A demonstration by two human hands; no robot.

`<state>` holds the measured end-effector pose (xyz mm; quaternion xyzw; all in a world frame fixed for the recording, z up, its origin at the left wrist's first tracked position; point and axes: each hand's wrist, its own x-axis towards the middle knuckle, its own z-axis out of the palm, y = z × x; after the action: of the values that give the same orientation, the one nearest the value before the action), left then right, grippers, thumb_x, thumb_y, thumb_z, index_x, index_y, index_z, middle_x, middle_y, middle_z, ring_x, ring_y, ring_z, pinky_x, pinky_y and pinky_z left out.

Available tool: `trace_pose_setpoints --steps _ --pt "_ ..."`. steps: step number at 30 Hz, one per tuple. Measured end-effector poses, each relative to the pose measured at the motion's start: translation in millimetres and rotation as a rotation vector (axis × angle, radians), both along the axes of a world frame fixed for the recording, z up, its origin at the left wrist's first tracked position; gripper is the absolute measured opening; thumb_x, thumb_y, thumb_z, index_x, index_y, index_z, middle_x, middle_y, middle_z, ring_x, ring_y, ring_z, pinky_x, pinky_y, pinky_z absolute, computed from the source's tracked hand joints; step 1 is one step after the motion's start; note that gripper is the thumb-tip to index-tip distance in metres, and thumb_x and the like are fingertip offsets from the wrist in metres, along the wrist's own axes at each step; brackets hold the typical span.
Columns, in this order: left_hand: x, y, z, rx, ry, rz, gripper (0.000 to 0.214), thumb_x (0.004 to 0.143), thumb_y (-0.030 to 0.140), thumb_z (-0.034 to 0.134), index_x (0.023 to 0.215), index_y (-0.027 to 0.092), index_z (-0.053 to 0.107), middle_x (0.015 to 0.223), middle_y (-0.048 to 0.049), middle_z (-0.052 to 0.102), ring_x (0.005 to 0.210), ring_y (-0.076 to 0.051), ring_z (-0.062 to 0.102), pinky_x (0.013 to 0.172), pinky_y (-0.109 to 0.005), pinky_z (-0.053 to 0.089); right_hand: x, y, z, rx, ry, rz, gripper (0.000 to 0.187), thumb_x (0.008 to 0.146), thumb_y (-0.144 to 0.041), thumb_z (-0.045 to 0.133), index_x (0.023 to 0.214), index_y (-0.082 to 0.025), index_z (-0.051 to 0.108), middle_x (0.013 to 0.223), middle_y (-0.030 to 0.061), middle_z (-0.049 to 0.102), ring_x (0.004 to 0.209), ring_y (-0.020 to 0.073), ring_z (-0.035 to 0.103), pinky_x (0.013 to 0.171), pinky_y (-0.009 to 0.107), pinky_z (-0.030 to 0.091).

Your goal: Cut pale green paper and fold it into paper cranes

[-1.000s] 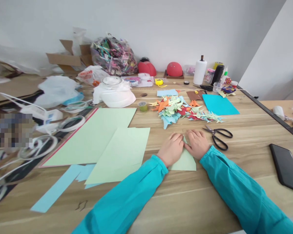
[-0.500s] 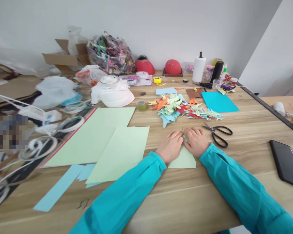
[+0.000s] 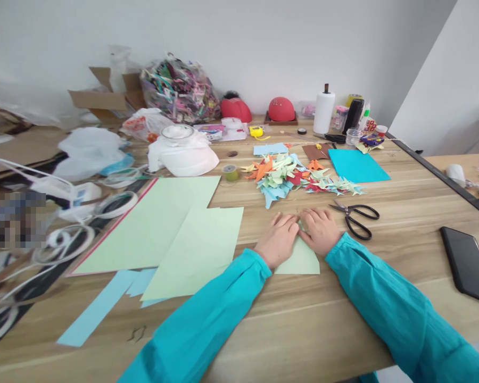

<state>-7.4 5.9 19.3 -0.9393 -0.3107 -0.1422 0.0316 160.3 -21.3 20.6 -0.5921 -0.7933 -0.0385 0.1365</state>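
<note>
A small sheet of pale green paper (image 3: 301, 259) lies on the table before me, its far part covered by my fingers. My left hand (image 3: 278, 238) bears down on its left side, fingers bent together at the far edge. On the right side, my right hand (image 3: 320, 230) grips the same sheet, its thumb close to the left fingertips. What the fingertips do under the hands is hidden. Black-handled scissors (image 3: 357, 217) lie just right of my right hand. Beyond both hands is a heap of folded paper shapes (image 3: 279, 175) in green, blue, orange and red.
Large pale green sheets (image 3: 199, 250) lie to the left, with blue paper strips (image 3: 98, 308) partly beneath. A phone (image 3: 468, 264) rests at right. A turquoise sheet (image 3: 358, 165) and a thread spool (image 3: 230, 172) lie farther back. White cables (image 3: 69, 242) crowd the left edge.
Both hands stay almost still on the green paper. The whole view has shifted very slightly; nothing is visibly taken up or let go.
</note>
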Motion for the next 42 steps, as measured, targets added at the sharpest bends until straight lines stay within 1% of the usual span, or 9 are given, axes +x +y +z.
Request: trace_pose_setpoints --steps 6,11,13,17,23,27,34,38,42 --pt "-2 0 -1.5 -0.038 -0.023 0.005 0.031 0.088 0.007 0.038 0.112 0.011 0.057 0.13 -0.0129 0.058 0.127 -0.024 0.046 0.109 -0.051 0.032 0 0 -0.3 -0.012 0.002 -0.002 0.043 0.089 -0.039 0.047 0.124 -0.014 0.053 0.132 0.0124 0.056 0.121 0.0279 0.045 0.1 0.043 0.03" --pt "-1 -1 -2.8 0.009 -0.048 0.006 0.027 0.087 0.008 0.04 0.105 0.011 0.06 0.116 -0.0133 0.065 0.119 -0.024 0.052 0.11 -0.052 0.03 2 0 -1.1 -0.016 -0.028 0.009 0.041 0.091 -0.042 0.045 0.125 -0.021 0.055 0.134 0.0112 0.054 0.122 0.028 0.045 0.099 0.045 0.031" --pt "0 -1 -1.7 0.029 -0.055 0.005 0.027 0.086 0.009 0.041 0.104 0.012 0.061 0.112 -0.013 0.066 0.116 -0.024 0.054 0.109 -0.052 0.031 2 1 -1.2 -0.022 -0.04 0.004 0.041 0.091 -0.043 0.044 0.124 -0.021 0.057 0.134 0.0112 0.053 0.123 0.0286 0.044 0.099 0.046 0.031" --pt "0 -2 0.3 0.06 -0.051 -0.009 0.027 0.085 0.007 0.042 0.101 0.012 0.062 0.11 -0.0117 0.067 0.112 -0.025 0.054 0.109 -0.051 0.033 2 0 -0.3 -0.028 -0.044 0.0 0.041 0.092 -0.045 0.042 0.12 -0.021 0.061 0.136 0.0113 0.053 0.123 0.0285 0.044 0.1 0.048 0.031" --pt "0 -2 1.1 0.123 -0.017 -0.029 0.025 0.085 0.007 0.043 0.095 0.013 0.064 0.108 -0.0115 0.068 0.107 -0.024 0.056 0.108 -0.048 0.035 -1 -1 4.6 -0.025 -0.08 0.005 0.037 0.093 -0.042 0.042 0.116 -0.022 0.062 0.134 0.0117 0.054 0.12 0.0296 0.046 0.101 0.057 0.026" --pt "-3 -2 2.7 0.112 0.015 -0.038 0.024 0.086 0.007 0.043 0.093 0.013 0.065 0.108 -0.0099 0.068 0.107 -0.024 0.057 0.107 -0.047 0.036 -1 -2 8.6 -0.041 -0.083 0.016 0.038 0.093 -0.044 0.041 0.117 -0.023 0.061 0.134 0.012 0.054 0.119 0.0299 0.046 0.101 0.058 0.027" --pt "-12 -8 5.4 0.106 0.056 -0.038 0.03 0.085 0.005 0.043 0.104 0.016 0.064 0.109 -0.0074 0.068 0.106 -0.022 0.057 0.105 -0.046 0.037 0 -2 8.7 -0.023 -0.088 0.024 0.04 0.092 -0.048 0.04 0.117 -0.024 0.061 0.133 0.0115 0.055 0.117 0.0305 0.048 0.103 0.063 0.021" --pt "-23 -15 3.9 0.083 0.046 -0.061 0.031 0.082 0.004 0.044 0.102 0.017 0.064 0.111 -0.0068 0.068 0.104 -0.021 0.057 0.105 -0.046 0.038 1 -1 6.1 -0.032 -0.083 0.025 0.04 0.093 -0.046 0.039 0.121 -0.024 0.059 0.135 0.0121 0.053 0.119 0.0306 0.046 0.103 0.063 0.021" --pt "-37 -30 4.4 0.069 0.005 -0.083 0.027 0.079 0.004 0.048 0.097 0.016 0.065 0.109 -0.0071 0.069 0.104 -0.023 0.057 0.102 -0.046 0.04 1 -1 4.5 -0.038 -0.069 0.02 0.038 0.094 -0.042 0.04 0.123 -0.024 0.057 0.135 0.0117 0.053 0.12 0.0303 0.045 0.103 0.063 0.022"
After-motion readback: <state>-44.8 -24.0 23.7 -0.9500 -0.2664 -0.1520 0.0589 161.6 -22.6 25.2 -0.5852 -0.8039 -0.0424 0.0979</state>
